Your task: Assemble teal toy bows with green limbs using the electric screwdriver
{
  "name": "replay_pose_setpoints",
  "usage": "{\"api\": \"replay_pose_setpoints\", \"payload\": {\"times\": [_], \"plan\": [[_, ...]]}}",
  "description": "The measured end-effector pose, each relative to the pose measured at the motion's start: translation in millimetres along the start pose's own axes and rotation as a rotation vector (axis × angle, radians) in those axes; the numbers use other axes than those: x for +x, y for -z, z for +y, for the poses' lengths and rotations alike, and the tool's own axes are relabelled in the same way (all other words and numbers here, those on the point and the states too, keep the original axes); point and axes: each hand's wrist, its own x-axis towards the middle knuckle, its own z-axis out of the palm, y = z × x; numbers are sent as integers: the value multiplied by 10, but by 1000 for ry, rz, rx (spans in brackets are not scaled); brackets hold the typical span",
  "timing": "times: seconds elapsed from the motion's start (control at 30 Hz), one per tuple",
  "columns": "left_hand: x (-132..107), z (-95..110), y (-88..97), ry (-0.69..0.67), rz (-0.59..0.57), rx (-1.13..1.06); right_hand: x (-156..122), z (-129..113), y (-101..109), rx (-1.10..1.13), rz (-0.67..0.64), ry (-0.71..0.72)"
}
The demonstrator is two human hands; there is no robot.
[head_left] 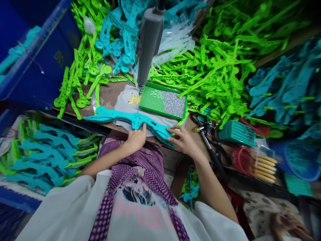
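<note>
A long teal plastic toy part (117,117) lies across the near edge of the workbench (110,95). My left hand (135,138) is closed on its middle from below, thumb up against it. My right hand (182,139) rests on its right end, fingers curled over the plastic. Just behind the part sits a green tray (150,100) partly covered with small silver screws (173,104). A grey hanging power screwdriver (148,43) points down at the tray's left corner.
Heaps of green plastic parts (213,70) and teal parts (122,40) cover the bench behind. A bag of finished teal and green pieces (47,157) stands at lower left. Blue crates (37,57) are on the left. Pliers (209,144) and a green box (237,133) lie right.
</note>
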Motion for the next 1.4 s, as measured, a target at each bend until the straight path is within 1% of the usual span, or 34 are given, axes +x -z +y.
{"api": "replay_pose_setpoints", "payload": {"times": [0.1,0.17,0.27,0.4,0.47,0.53,0.63,0.77,0.9,0.97,1.03,1.07,1.13,1.2,1.23,1.27,1.3,1.33,1.4], "plan": [[4,16,-22,8,3,13,-35,24,-7,66,16,9],[2,17,-40,7,23,23,-90,-9,-9,12,-5,36],[3,17,-58,11,41,36,-167,-76,-61,-175,-33,82],[-2,43,-42,18,36,47,-210,-131,-241,-489,47,39],[-11,68,-25,26,32,48,-215,-155,-323,-566,81,31],[-21,89,-13,31,30,48,-219,-184,-370,-587,111,34],[-34,84,-13,34,37,54,-222,-223,-381,-612,134,33],[-29,-1,-24,-14,46,52,-223,-235,-365,-615,138,46],[-12,-71,-31,-54,52,40,-221,-207,-391,-581,189,44],[-44,-82,-41,-66,68,29,-220,-191,-413,-570,205,48],[-130,-109,-46,-86,84,10,-217,-176,-430,-573,212,50],[-189,-142,-40,-126,93,-11,-215,-169,-433,-579,211,51],[-307,-267,6,-275,151,-79,-213,-157,-424,-602,204,56],[-364,-480,108,-436,290,-140,-217,-153,-395,-631,184,73],[-351,-613,175,-471,380,-141,-223,-157,-373,-648,170,84],[-308,-754,246,-466,462,-113,-232,-164,-349,-665,158,96],[-241,-895,315,-438,513,-66,-242,-177,-326,-684,149,104],[-155,-1026,377,-403,516,-6,-251,-195,-305,-702,150,107],[28,-1230,464,-349,425,96,-258,-243,-287,-731,180,99]]}}
